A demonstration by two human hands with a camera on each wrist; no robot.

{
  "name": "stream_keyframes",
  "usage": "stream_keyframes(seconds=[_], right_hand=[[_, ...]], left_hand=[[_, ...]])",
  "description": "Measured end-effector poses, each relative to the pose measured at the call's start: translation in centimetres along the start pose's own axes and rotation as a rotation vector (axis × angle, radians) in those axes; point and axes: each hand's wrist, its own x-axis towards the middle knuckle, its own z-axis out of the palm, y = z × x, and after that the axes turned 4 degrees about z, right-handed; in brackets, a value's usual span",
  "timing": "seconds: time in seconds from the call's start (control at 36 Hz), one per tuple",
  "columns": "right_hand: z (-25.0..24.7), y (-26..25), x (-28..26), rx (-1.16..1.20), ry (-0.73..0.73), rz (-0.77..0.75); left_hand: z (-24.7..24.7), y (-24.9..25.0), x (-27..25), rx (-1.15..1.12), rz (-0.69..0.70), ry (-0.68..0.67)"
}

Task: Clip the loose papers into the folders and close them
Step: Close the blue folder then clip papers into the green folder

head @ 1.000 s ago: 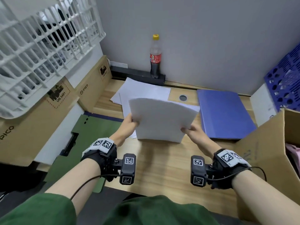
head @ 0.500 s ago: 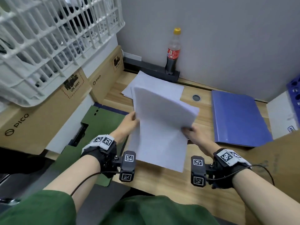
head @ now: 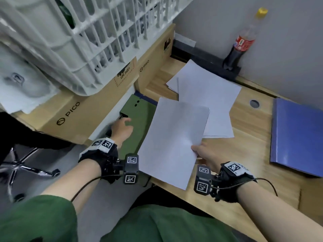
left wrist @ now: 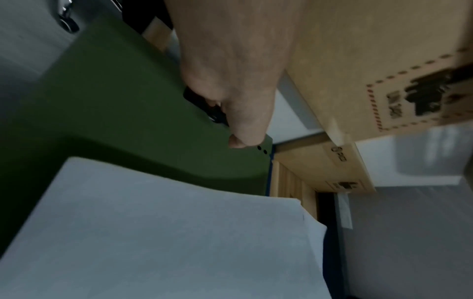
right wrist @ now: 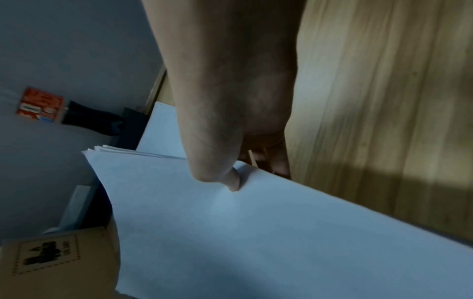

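Now my left hand (head: 122, 127) has let go of the papers (head: 172, 142) and dropped to the green folder (head: 139, 113), so only my right hand (head: 207, 153) carries the sheaf. Right thumb on top, fingers curled beneath, pinching the sheets at their near right edge; they hang tilted over the desk's (head: 248, 147) left edge, partly above the folder. Left hand is down on the black clip (left wrist: 204, 105) by the folder's left edge, fingers curled over it, though I can't tell whether they have a real grip on it or are just arriving, the wrist view is blurred. That folder lies open at the desk's left edge, against the cardboard boxes (head: 70, 112), its long axis running away from me, and the clip runs the same way. That's the relation that matters: the clip sits left of the sheaf, so I reckon the papers' left edge must slide leftward under it once the left hand lifts it. Left hand is the nearer one for the clip; right does the feeding. More sheets (head: 208, 95) wait mid-desk, and a closed blue folder (head: 295, 135) sits at the right edge.
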Motion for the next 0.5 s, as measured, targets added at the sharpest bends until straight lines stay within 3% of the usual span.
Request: stream_keyframes(seconds=[0.28,0.5], right_hand=[[4.6,-0.7,0.9,0.027,0.024,0.098],[6.4,-0.8,1.5,0.075,0.049,0.144]], left_hand=[[-1.5,-2.3,0.6,0.057,-0.068,0.04],[-1.7,-3.0,2.1,-0.126,-0.24,-0.091]])
